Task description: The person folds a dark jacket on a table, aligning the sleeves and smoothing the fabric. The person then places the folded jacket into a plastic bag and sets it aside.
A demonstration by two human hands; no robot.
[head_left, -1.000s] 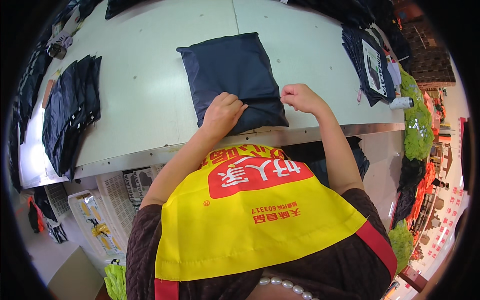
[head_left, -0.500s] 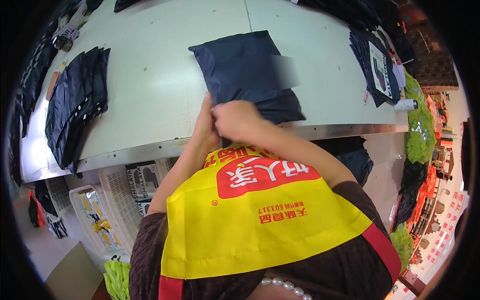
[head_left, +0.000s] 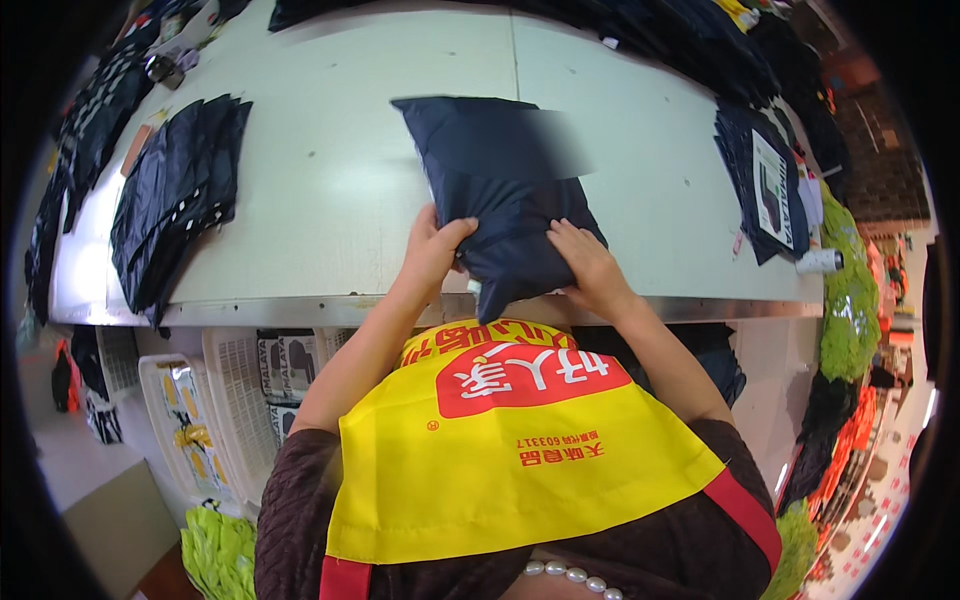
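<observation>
A dark navy piece of smooth cloth (head_left: 480, 165), roughly square and puffed like a folded garment or a pouch, lies on the table in front of me. Its near end narrows to a tip that hangs over the front edge. At its left side my left hand (head_left: 437, 250) grips it, thumb on top and the other fingers partly hidden beneath. My right hand (head_left: 590, 265) holds the right side, fingers bent over the top face. A blurred patch covers part of the cloth's far right.
On the white table (head_left: 320, 200) a fanned stack of dark cloth pieces (head_left: 180, 200) lies left. Another stack with a printed card (head_left: 770, 190) lies right, beside a thread spool (head_left: 820, 262). Dark fabric (head_left: 640, 35) runs along the far side. Below stand white plastic baskets (head_left: 235, 400).
My hands, close together at the cloth's near left corner before, have parted. The right hand has moved to the right side. The cloth's near end now reaches closer to me.
</observation>
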